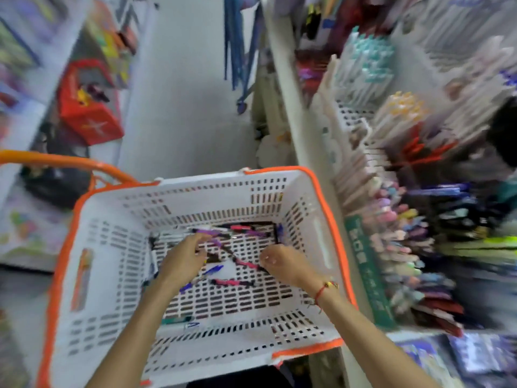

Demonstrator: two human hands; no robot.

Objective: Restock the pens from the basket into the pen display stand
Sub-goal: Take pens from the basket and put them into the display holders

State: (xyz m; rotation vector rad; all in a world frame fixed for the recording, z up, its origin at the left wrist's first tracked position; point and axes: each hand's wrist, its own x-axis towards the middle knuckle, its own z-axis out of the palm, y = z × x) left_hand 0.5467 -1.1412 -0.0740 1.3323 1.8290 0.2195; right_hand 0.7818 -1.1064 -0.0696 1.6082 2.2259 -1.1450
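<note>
Both my hands, left (183,257) and right (282,263), reach into the basket (67,247), fingers curled over loose pens (240,263) at 12 o'clock, actual hold unclear; light, stiff, slippery, so I'd pinch mid-barrel.

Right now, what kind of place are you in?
Most likely a stationery shop: a white shopping basket with loose pens in it, a stand packed with pens on the right, and shelves along an aisle.

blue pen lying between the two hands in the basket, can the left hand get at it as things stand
Probably yes. The blue pen lies uncovered on the basket floor beside the left hand, with nothing over it, though that hand already seems busy with purple pens.
</note>
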